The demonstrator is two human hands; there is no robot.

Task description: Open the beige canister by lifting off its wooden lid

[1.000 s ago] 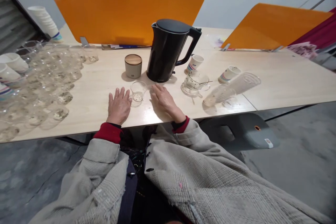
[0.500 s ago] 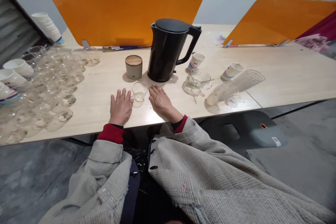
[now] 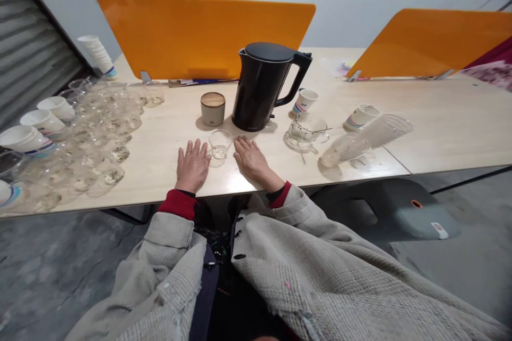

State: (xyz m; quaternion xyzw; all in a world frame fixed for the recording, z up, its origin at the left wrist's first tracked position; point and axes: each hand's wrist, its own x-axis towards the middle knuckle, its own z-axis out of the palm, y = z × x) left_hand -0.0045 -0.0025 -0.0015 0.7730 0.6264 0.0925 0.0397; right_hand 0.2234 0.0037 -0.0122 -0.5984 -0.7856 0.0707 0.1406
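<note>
Both my hands lie flat on the pale wooden table (image 3: 160, 149), fingers stretched out. Between them stands a small clear plastic cup (image 3: 220, 145) with some dark bits at its bottom. My left hand (image 3: 192, 166) is just left of the cup, and I cannot tell whether its fingers touch it. On the cup's other side rests my right hand (image 3: 252, 160), holding nothing. Behind the cup are a grey canister (image 3: 213, 112) with a wooden lid and a black electric kettle (image 3: 259, 88), its handle turned right.
Many clear cups (image 3: 92, 154) holding dark bits crowd the left, beside white paper cups (image 3: 56, 109). To the right are a glass cup (image 3: 306, 130) on a saucer, a paper cup (image 3: 362, 115) and a leaning stack of clear cups (image 3: 384, 133). Orange dividers (image 3: 200, 37) stand behind; a grey stool (image 3: 396, 208) is below.
The whole view has shifted, so everything sits slightly lower and further right in the picture. My hands and the cup between them keep their places on the table.
</note>
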